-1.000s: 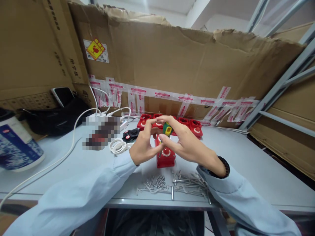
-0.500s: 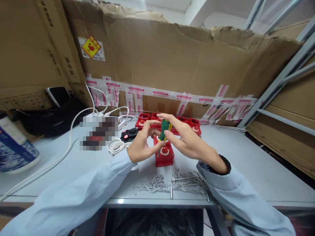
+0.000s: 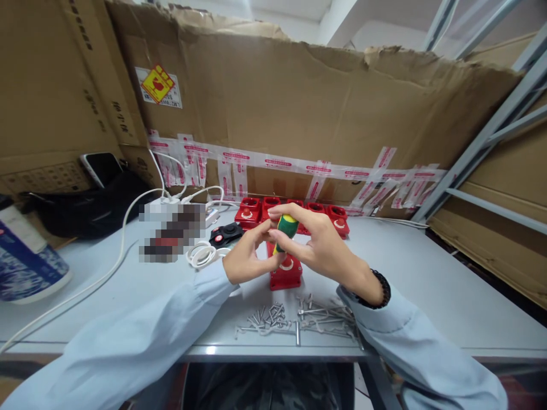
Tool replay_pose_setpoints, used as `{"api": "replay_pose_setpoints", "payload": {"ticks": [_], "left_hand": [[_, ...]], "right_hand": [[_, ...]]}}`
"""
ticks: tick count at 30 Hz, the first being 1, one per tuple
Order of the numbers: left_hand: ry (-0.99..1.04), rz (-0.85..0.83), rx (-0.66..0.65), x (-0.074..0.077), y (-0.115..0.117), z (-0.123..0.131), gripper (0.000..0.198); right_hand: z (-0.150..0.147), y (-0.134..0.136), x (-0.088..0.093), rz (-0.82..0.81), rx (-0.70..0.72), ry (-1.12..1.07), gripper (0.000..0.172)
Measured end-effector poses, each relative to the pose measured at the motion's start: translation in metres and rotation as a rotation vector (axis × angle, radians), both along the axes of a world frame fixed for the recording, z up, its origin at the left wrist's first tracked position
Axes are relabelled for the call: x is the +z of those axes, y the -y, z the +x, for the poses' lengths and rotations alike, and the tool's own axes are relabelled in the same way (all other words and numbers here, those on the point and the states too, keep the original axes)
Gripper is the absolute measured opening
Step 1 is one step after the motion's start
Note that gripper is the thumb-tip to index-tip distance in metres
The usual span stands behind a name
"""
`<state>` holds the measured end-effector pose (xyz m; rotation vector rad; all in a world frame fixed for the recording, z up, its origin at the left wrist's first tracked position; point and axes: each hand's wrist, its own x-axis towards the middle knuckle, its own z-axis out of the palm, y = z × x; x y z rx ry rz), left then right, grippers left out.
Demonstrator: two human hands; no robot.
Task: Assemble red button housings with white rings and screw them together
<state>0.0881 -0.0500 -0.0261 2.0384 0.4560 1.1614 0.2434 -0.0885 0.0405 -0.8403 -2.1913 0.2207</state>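
Observation:
A screwdriver (image 3: 288, 226) with a green and yellow handle stands tilted above a red button box (image 3: 285, 279). My right hand (image 3: 321, 239) grips the handle between thumb and fingers near its top. Lower down, my left hand (image 3: 247, 256) closes its thumb and fingers around the screwdriver's lower part. The screwdriver's tip is hidden behind my left thumb, over the left side of the box. A red domed button with a white ring shows partly on the box's top face.
Several red boxes (image 3: 248, 212) line the cardboard wall at the back. Loose screws (image 3: 267, 316) and metal rods (image 3: 327, 319) lie near the front edge. Black parts (image 3: 225, 233), coiled white cable (image 3: 200, 254) and a blue-and-white tub (image 3: 29, 256) are on the left.
My right hand has shifted slightly down and turned the screwdriver handle, whose top now leans more to the right and towards me. My left hand stays at its lower part.

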Motion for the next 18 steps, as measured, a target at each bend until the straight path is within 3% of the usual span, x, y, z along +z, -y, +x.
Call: {"api": "replay_pose_setpoints", "payload": {"ticks": [5,8,11,14,18], "left_hand": [[0.095,-0.013,0.141,-0.001,-0.003,0.000,0.031],[0.122,-0.087,0.095,-0.002,-0.008,-0.002,0.029],[0.102,-0.103,0.015,-0.002,-0.008,-0.002,0.023],[0.092,-0.076,0.041,-0.002,-0.004,-0.001,0.022],[0.082,-0.027,0.210,-0.001,-0.002,0.000,0.026]], "right_hand": [[-0.004,-0.003,-0.007,0.080,-0.048,-0.022,0.034],[-0.001,-0.005,-0.006,0.067,0.051,0.004,0.042],[0.000,-0.005,-0.003,0.035,0.120,-0.011,0.035],[-0.002,-0.005,-0.005,0.094,0.035,-0.057,0.029],[-0.005,-0.002,-0.008,0.182,-0.149,-0.035,0.033]]}}
